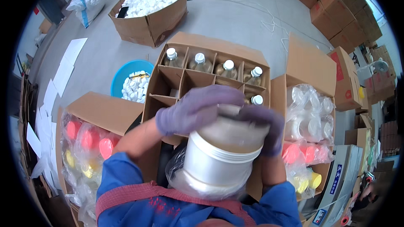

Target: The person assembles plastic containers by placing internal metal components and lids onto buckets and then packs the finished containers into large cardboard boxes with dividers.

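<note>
A white plastic tub (219,164) with a ribbed rim stands close against me, clear plastic film around its lower part. Over its mouth is a pale, see-through thing (235,134), smeared by motion, whose kind I cannot make out. My left hand (202,107), in a purple-grey glove, curls over its upper left side. My right hand (269,126), gloved alike and blurred, closes on its right side. Just beyond them, a divided carton (261,56) holds several clear bottles with white caps, among them a bottle (228,69) in the back row; some compartments in front are bare.
A blue basin (113,80) of white caps sits left of the carton. Behind it, a large box (155,29) brims with white caps, a dark phone (123,12) on top. Open cartons of bagged jars with red and yellow parts flank me. Stacked boxes (336,8) stand far right.
</note>
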Motion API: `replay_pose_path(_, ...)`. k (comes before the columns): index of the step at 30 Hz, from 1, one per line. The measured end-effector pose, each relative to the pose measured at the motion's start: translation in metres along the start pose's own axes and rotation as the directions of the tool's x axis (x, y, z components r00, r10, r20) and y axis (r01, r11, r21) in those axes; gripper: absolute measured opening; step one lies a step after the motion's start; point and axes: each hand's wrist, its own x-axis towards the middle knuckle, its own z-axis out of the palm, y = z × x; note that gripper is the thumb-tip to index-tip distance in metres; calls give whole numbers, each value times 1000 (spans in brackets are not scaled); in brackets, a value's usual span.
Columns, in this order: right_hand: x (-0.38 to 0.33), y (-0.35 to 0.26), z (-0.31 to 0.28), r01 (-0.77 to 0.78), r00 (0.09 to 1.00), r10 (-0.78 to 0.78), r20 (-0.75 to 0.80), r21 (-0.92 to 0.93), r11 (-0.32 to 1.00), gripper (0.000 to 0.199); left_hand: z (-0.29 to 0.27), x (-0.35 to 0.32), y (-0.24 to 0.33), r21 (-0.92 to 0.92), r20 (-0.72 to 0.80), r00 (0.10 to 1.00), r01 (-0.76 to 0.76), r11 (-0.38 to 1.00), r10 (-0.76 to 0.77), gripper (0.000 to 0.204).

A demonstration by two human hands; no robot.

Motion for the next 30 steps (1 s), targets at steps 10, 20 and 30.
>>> replay_pose_path(10,-59,139,-13,-487,644,652,-401,442,753,31,-140,-36,-318,699,-624,608,715,-4,-490,64)
replay_pose_path(20,-85,152,-8,-560,825,262,-500,-668,489,46,-142,-50,-192,742,-553,785,617,265,-278,60)
replay_pose_path(30,101,-49,41,-194,962,256,93,893,406,89,-3,8,211,826,366,924,-378,418,111,50)
